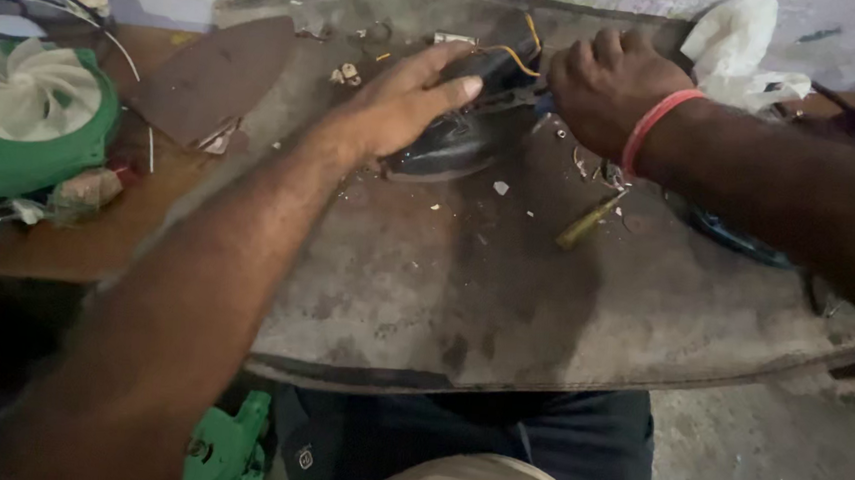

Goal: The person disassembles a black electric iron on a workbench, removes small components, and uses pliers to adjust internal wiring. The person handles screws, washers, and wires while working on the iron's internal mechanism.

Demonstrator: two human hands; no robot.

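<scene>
Grimy mat (504,295), left hand (397,103) flat on black iron (455,137), grip open, right hand (609,87) fisted, contents unclear

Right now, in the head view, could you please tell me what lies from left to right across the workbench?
Green fan housing → brown iron soleplate → left hand → dark iron body → right hand → yellow-handled screwdriver → white crumpled cloth.

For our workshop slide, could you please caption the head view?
Left hand steadies a dark iron body on a worn grey mat while the right hand works at its yellow wires.
</scene>
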